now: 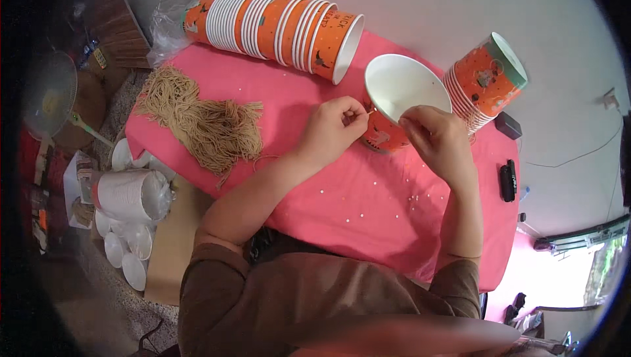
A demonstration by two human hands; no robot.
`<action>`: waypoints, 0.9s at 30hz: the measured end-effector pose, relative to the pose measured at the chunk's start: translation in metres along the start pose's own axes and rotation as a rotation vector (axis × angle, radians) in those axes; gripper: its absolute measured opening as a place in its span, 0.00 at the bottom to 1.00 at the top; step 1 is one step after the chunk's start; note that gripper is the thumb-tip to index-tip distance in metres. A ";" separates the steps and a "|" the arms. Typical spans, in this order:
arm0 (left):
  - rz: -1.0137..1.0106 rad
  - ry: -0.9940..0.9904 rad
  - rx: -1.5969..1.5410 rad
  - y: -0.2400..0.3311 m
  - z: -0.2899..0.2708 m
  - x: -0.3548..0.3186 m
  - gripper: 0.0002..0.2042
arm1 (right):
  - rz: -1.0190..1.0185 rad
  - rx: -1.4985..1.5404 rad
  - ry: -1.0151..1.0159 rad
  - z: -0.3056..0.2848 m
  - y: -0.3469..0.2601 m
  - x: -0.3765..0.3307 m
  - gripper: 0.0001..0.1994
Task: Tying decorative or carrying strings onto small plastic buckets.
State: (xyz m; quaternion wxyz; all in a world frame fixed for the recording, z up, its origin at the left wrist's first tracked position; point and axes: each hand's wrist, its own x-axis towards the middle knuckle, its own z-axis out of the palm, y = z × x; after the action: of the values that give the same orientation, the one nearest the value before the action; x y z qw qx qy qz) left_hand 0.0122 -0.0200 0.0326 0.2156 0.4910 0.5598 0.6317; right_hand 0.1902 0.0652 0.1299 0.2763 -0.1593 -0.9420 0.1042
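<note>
Head view: The bucket [383, 131] stands on the pink cloth [309, 209], near the far edge of the table, between both hands. It is orange with a white interior; its mouth tilts toward the camera. The left hand [338, 122] is at the bucket's left outer wall, thumb and forefinger pinched on a short pale strand [371, 112]. The right hand [442, 135] is at the near right part of the rim, fingers bent downward and thumb drawn in; whether it grips the rim or anything else cannot be told.

A tan cord bundle [204, 124] lies on the cloth, left of the left forearm. A nested row [268, 28] of similar buckets lies on its side behind the bundle. An inverted stack [485, 81] stands right of the bucket. A black device [508, 181] lies near the cloth's right edge.
</note>
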 end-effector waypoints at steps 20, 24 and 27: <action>0.016 -0.024 0.109 0.000 0.004 0.004 0.04 | 0.121 0.171 -0.339 0.006 0.020 0.039 0.06; 0.057 0.005 0.084 -0.004 0.006 0.006 0.04 | 0.100 0.154 -0.361 0.008 0.022 0.041 0.07; 0.047 0.010 0.047 -0.010 0.008 0.007 0.03 | 0.081 0.180 -0.366 0.010 0.018 0.046 0.07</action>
State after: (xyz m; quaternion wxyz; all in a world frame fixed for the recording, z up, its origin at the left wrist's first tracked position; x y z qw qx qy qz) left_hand 0.0130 -0.0073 0.0253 0.1864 0.5058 0.5638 0.6257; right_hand 0.1523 0.0972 0.1386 0.1092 -0.1503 -0.9562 0.2262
